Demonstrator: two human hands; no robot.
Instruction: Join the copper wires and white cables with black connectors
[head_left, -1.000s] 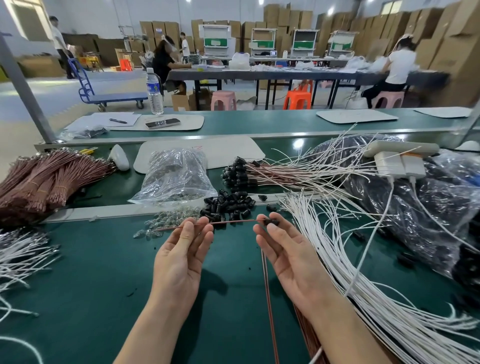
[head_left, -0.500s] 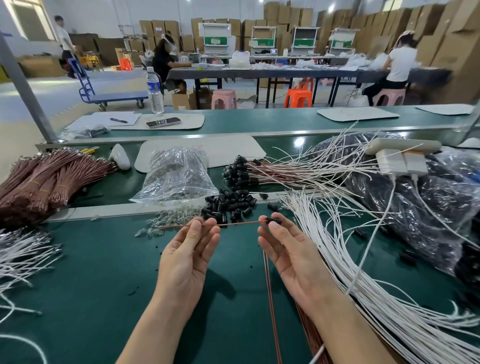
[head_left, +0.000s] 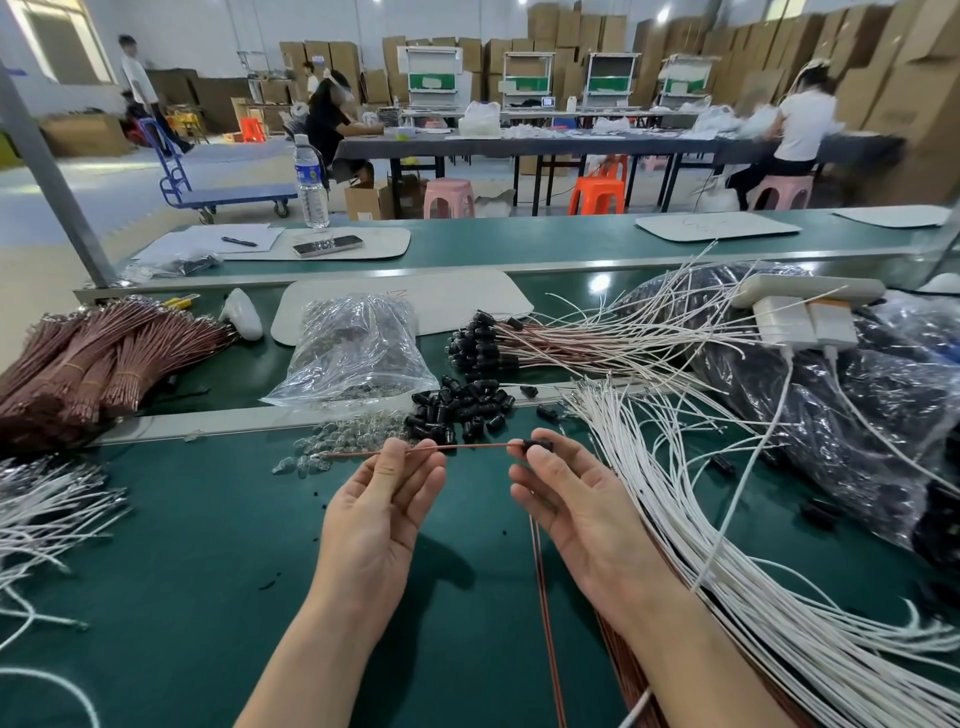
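Copper wires (head_left: 88, 364) lie bundled far left of the connector pile (head_left: 457, 410) on the green table (head_left: 208, 545). A clear bag (head_left: 358, 348) sits just left of the pile. In front of the pile, the left hand (head_left: 382, 512), palm up, pinches one wire (head_left: 467, 448) at its fingertips. That wire runs level rightward to a connector (head_left: 537, 445), pinched by the right hand (head_left: 576, 499), also palm up. White cables (head_left: 701, 519) fan out right of the pile.

Head-worn view, forward-down, close over hands (head_left: 382, 512)
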